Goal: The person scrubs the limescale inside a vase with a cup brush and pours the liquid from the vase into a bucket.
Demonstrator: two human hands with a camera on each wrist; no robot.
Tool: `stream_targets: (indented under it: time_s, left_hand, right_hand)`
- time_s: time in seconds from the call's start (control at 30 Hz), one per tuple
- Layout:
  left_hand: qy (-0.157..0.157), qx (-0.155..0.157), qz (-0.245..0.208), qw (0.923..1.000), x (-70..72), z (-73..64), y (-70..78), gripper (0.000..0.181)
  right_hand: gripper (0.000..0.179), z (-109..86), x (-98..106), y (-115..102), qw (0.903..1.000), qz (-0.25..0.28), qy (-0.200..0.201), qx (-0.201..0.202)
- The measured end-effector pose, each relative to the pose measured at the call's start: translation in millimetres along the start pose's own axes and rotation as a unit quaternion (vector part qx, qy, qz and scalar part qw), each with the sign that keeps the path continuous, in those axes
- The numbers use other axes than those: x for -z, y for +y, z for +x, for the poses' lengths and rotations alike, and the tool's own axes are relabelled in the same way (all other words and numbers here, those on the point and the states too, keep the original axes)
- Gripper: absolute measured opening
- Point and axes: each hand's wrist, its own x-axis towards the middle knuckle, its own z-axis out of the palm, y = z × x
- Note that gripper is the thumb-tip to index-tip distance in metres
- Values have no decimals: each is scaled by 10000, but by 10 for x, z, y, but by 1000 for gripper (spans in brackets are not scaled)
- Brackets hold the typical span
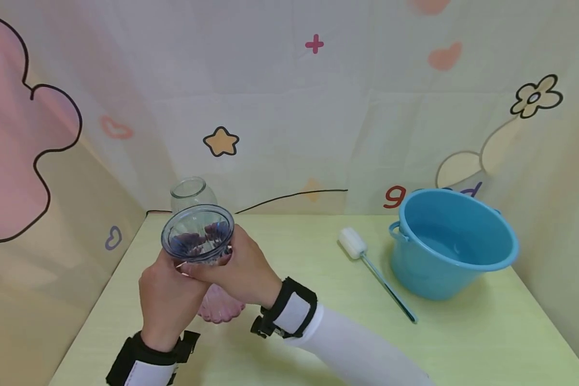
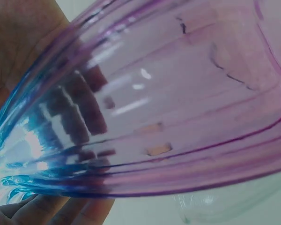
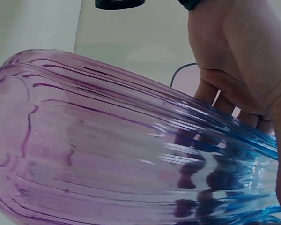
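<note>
Both hands hold a ribbed glass vase (image 1: 220, 305), blue toward its flared rim and pink toward its scalloped base. In the head view its round mouth faces up toward me. My left hand (image 1: 171, 300) grips the narrowed part below the rim from the left. From the other side my right hand (image 1: 251, 268) wraps the same part, its thumb reaching across the front. Fingers show dark through the blue glass (image 3: 253, 173) in the right wrist view. The pink body (image 2: 187, 93) fills much of the left wrist view.
Behind the vase stands a clear glass vessel (image 1: 190, 193), partly hidden. To the right a bottle brush (image 1: 386, 284) with a white head lies on the pale table (image 1: 347, 343). A light blue bucket (image 1: 429, 279) stands beyond it, near the right edge. A patterned curtain (image 1: 280, 107) hangs behind.
</note>
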Motion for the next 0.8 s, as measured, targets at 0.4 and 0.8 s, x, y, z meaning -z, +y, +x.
stream_targets:
  time_s: [0.4,0.8]
  left_hand:
    - [-495,-456,-486,9966,-208,-127,278,59]
    - [-1236,-708,-955,9852,-437,-285,636,65]
  right_hand:
    - [75,-429,330,-5,9989,-19,395,-233]
    - [76,-839,714,20,9943,-375,966,-264]
